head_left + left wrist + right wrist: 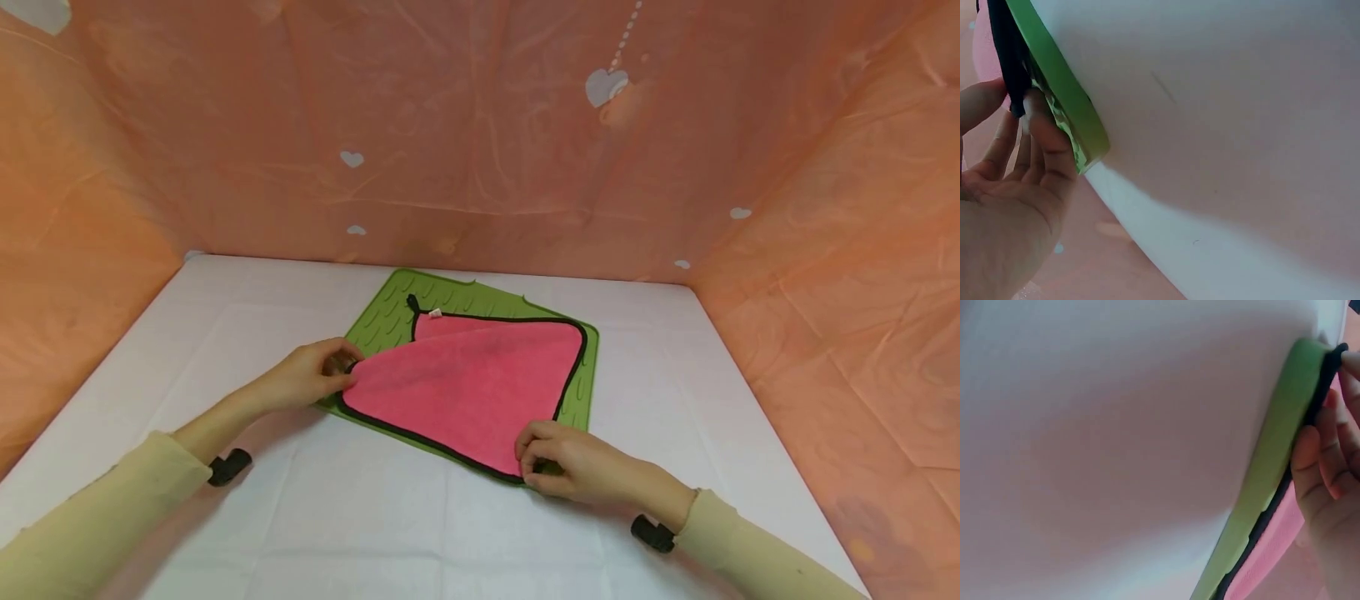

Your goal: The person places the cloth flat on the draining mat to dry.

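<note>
A pink cloth with black edging lies across a ridged green mat, folded over itself so a strip with a white tag and black loop shows at the back. My left hand pinches the cloth's left corner between thumb and fingers. In the left wrist view, the black edging is between thumb and fingertips beside the mat's green rim. At the near right corner, my right hand pinches the cloth. The right wrist view has its fingers on the black edging, just over the mat's rim.
A white-covered table lies under the mat. Orange sheeting with pale hearts stands behind it and at both sides. Black devices show at both wrists, below light sleeves.
</note>
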{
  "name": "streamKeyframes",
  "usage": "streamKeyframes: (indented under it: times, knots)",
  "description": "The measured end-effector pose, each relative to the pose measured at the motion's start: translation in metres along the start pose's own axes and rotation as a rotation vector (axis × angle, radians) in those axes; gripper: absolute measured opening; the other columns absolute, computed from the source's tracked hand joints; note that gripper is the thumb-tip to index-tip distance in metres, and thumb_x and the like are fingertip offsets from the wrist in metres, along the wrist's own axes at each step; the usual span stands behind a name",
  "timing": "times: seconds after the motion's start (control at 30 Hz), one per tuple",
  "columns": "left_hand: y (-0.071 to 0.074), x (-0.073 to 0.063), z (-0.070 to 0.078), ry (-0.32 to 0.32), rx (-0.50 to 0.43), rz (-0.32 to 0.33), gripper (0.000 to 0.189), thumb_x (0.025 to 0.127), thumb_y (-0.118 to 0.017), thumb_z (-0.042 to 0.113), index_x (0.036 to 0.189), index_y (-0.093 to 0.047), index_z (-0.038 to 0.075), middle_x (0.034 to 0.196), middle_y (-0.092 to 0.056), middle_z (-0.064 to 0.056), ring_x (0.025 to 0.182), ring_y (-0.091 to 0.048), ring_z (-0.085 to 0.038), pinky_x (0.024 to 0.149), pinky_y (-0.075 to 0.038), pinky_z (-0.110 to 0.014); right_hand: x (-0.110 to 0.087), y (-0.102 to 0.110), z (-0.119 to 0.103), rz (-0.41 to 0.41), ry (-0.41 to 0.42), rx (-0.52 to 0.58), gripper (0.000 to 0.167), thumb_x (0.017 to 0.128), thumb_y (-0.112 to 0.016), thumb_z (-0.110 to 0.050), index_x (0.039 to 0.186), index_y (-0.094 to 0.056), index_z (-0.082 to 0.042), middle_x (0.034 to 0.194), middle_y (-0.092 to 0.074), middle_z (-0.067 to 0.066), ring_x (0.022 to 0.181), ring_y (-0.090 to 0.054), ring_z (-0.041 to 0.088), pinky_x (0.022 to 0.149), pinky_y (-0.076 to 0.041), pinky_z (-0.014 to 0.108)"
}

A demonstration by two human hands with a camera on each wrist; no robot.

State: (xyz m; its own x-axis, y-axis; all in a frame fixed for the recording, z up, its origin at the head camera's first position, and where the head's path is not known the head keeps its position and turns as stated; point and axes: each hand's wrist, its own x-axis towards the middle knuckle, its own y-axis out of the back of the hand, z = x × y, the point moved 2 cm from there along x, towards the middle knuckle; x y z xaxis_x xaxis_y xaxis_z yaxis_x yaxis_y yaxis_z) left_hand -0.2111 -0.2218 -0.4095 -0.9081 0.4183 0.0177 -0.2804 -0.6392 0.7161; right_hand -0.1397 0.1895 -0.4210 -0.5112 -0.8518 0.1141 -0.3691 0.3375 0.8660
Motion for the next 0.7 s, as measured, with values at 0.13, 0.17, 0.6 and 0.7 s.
streamKeyframes:
  times: [0.13, 0.17, 0.6, 0.7]
  knots:
    - [0.004, 0.005, 0.005, 0.007, -0.009, 0.029, 0.027, 0.097, -0.072, 0.011, 0.120, -0.066, -0.002, 0.107, -0.069, -0.012, 0.090, -0.064, -0.020, 0.074, -0.053, -0.032, 0.002, 0.010, 0.004, 0.019, 0.007, 0.114, 0.008, 0.099, -0.073, -0.011, 0.097, -0.071, -0.019, 0.115, -0.062, -0.006, 0.101, -0.060, 0.005, 0.081, -0.055, 0.023]
    - [0.005, 0.008, 0.007, 0.001, -0.010, 0.040, 0.026, 0.098, -0.071, 0.011, 0.119, -0.066, -0.003, 0.109, -0.069, -0.013, 0.091, -0.065, -0.021, 0.074, -0.053, -0.033, 0.003, 0.013, 0.006, 0.038, 0.019, 0.134, 0.008, 0.099, -0.073, -0.010, 0.099, -0.071, -0.018, 0.114, -0.063, -0.005, 0.099, -0.061, 0.006, 0.078, -0.056, 0.023]
    - [0.004, 0.075, 0.021, -0.052, 0.062, 0.082, 0.025, 0.098, -0.065, 0.007, 0.118, -0.066, -0.006, 0.104, -0.069, -0.017, 0.087, -0.068, -0.026, 0.072, -0.054, -0.035, 0.016, 0.068, 0.064, 0.445, -0.172, 0.134, 0.013, 0.095, -0.072, 0.001, 0.107, -0.072, -0.004, 0.103, -0.070, 0.005, 0.086, -0.062, 0.012, 0.073, -0.055, 0.030]
    - [0.003, 0.090, 0.020, -0.047, 0.076, 0.075, 0.026, 0.098, -0.065, 0.009, 0.119, -0.066, -0.006, 0.104, -0.070, -0.018, 0.090, -0.069, -0.029, 0.076, -0.054, -0.038, 0.017, 0.077, 0.078, 0.518, -0.277, 0.102, 0.013, 0.096, -0.071, -0.002, 0.109, -0.073, -0.004, 0.104, -0.070, 0.007, 0.089, -0.062, 0.015, 0.075, -0.054, 0.029]
